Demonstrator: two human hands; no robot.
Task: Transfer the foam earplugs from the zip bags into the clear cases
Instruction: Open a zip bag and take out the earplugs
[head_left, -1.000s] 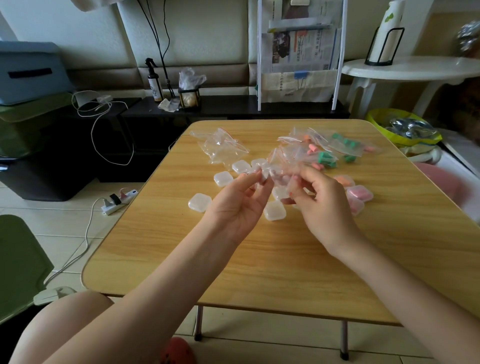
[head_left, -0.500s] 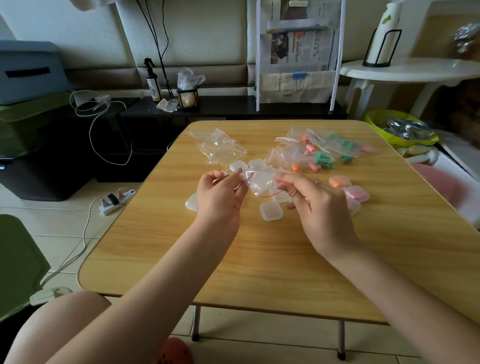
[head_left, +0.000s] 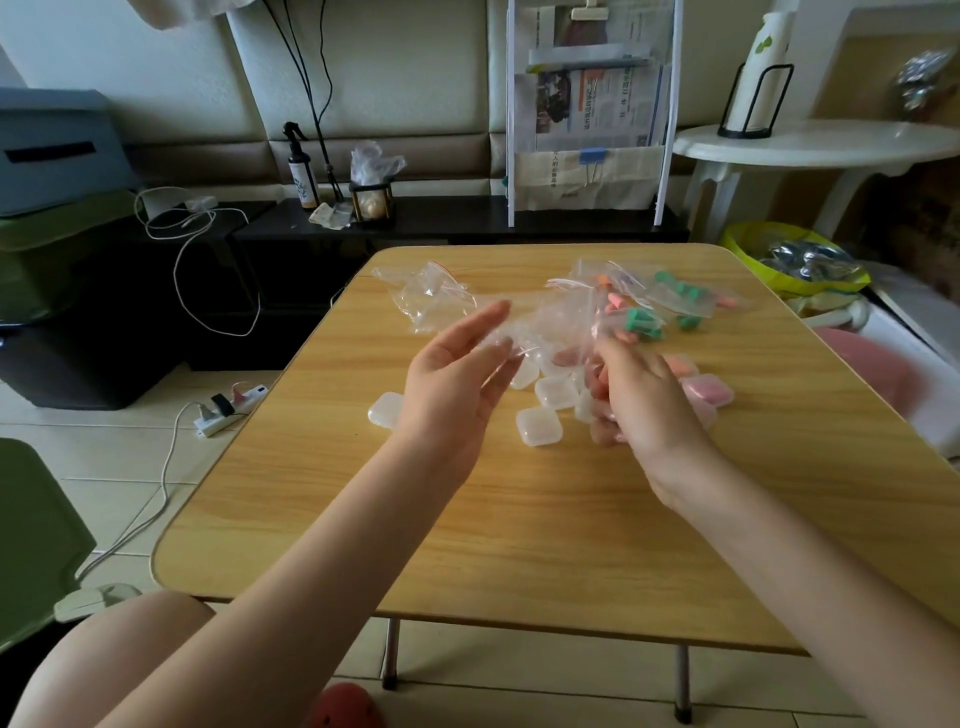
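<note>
Both hands have changed since half a second ago: the left hand (head_left: 451, 382) has let go of the bag (head_left: 563, 325), its fingers now straight and spread, while the right hand (head_left: 636, 397) pinches it alone and has lifted it above the cases (head_left: 540, 425) at mid-counter (head_left: 519, 545). Filled bags (head_left: 660, 301) of green and pink earplugs (head_left: 641, 321) lie unmoved at the far right.

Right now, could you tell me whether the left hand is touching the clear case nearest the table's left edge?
Cannot tell. In the head view the left hand overlaps the right side of that clear case, hiding any contact or gap between them.
</note>
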